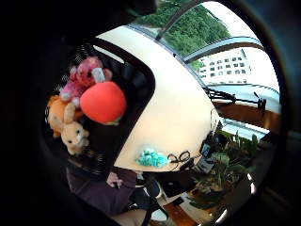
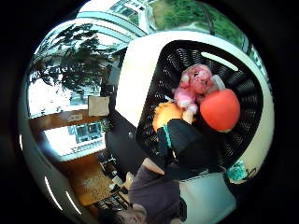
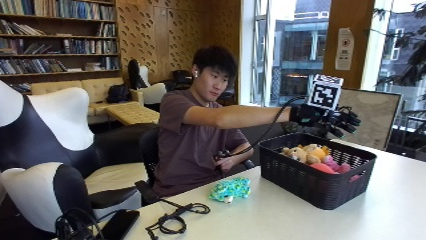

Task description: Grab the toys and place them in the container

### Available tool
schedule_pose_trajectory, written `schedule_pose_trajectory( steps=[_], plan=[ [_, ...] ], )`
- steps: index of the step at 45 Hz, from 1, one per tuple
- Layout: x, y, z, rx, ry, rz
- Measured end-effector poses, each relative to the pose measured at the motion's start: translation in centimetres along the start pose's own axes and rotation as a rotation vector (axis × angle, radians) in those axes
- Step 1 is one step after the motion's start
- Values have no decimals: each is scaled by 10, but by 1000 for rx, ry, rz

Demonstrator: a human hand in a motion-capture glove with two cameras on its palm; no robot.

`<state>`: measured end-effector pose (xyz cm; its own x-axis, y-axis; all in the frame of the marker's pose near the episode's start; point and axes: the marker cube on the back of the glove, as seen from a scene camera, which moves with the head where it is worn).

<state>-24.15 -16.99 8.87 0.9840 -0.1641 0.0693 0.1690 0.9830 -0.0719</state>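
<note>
A black basket (image 2: 243, 88) stands on a white table (image 2: 135, 79). Inside it lie a pink plush (image 2: 196, 84), a red round toy (image 2: 220, 109) touching the plush, and an orange toy (image 2: 166, 114) partly hidden behind the black-gloved hand (image 2: 187, 142). A teal toy (image 2: 237, 171) lies on the table just outside the basket wall. A person's maroon sleeve (image 2: 154, 193) shows at the table edge. Windows and a tree fill the background.
</note>
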Motion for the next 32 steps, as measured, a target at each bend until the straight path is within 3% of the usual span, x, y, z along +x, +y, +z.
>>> schedule_pose_trajectory(
  steps=[5,11,17,22,32],
  plan=[
    [4,-1,0,-8,102,-27],
    [-21,-1,-1,-8,-14,-53],
    [-4,-3,0,4,203,-42],
    [-27,-2,-1,2,2,-50],
    [-28,-4,4,8,22,-44]
  ],
)
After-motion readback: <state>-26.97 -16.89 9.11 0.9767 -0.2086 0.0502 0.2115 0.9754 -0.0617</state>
